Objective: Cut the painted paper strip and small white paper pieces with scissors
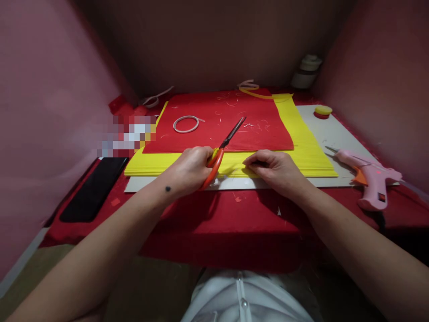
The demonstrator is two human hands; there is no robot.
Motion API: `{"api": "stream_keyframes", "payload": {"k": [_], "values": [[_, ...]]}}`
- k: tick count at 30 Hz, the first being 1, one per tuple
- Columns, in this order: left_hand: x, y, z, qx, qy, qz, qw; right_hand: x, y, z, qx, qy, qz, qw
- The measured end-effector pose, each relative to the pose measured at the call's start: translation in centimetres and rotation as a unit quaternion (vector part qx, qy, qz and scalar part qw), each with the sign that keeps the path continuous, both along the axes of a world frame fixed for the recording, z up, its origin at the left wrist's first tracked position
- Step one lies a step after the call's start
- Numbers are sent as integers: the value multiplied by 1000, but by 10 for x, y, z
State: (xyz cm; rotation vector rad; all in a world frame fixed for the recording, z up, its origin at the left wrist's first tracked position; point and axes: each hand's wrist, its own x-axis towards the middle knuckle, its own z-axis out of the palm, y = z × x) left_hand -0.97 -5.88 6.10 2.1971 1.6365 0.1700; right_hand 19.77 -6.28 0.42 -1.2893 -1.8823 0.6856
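My left hand (192, 167) is closed around the handles of a pair of scissors (218, 156) with orange and yellow grips. Their dark blades point up and to the right over a red corrugated sheet (201, 105). My right hand (275, 167) is curled with thumb and forefinger together above the front edge of a yellow corrugated sheet (311, 147); whatever it may pinch is too small to make out. On the red sheet lies a coiled pale strip (186, 124), with thin white scraps scattered around it.
A pink glue gun (375, 179) rests at the right beside a round yellow-and-red piece (322, 112). At the left lies a black phone-like slab (95, 190). A white bottle (306, 71) stands at the back right, and loose yellow strips (258, 93) curl nearby. Pink walls enclose both sides.
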Motion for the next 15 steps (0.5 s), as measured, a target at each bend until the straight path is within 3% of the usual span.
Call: {"api": "stream_keyframes", "payload": {"k": [5,10,15], "values": [[-8,10,4,66,58,29,996,1,1,2,-48,18,-5,999],[-12,29,-10,52,110,9,992,4,1,7,-86,17,15,996],[-16,40,-23,38,117,-5,992,-6,-5,21,5,-110,64,992]]}}
